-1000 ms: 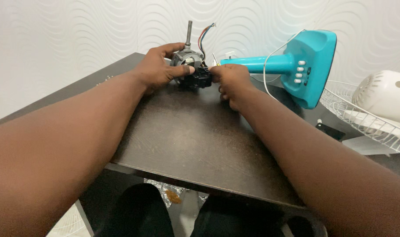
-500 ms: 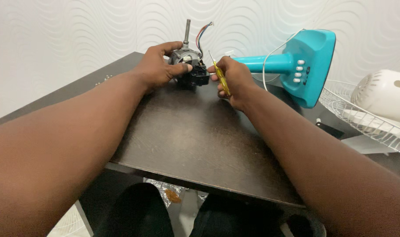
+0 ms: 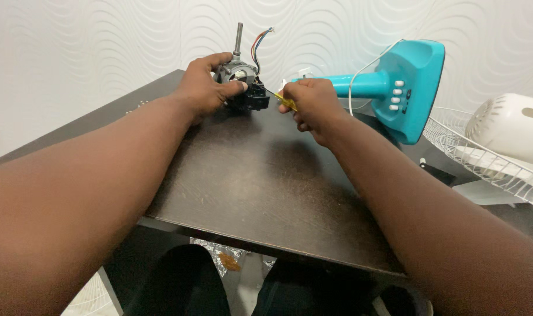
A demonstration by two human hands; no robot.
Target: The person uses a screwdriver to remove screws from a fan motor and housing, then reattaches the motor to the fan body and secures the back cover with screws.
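Note:
A small fan motor (image 3: 243, 82) with an upright steel shaft and coloured wires stands at the far edge of the dark table (image 3: 254, 187). My left hand (image 3: 205, 85) grips its left side, thumb across the front. My right hand (image 3: 313, 105) holds a screwdriver with a yellow handle (image 3: 285, 102); its tip points left at the black block on the motor's right side.
A teal fan stand with white buttons (image 3: 404, 93) lies on its side behind my right hand, a white cord looping over it. At the right lie a white wire fan grille (image 3: 483, 155) and a white motor housing (image 3: 512, 126). Crumpled foil sits on the floor under the table.
My right hand has drawn back to the right from the motor and now holds the yellow screwdriver with its tip toward the motor. My left hand keeps its grip.

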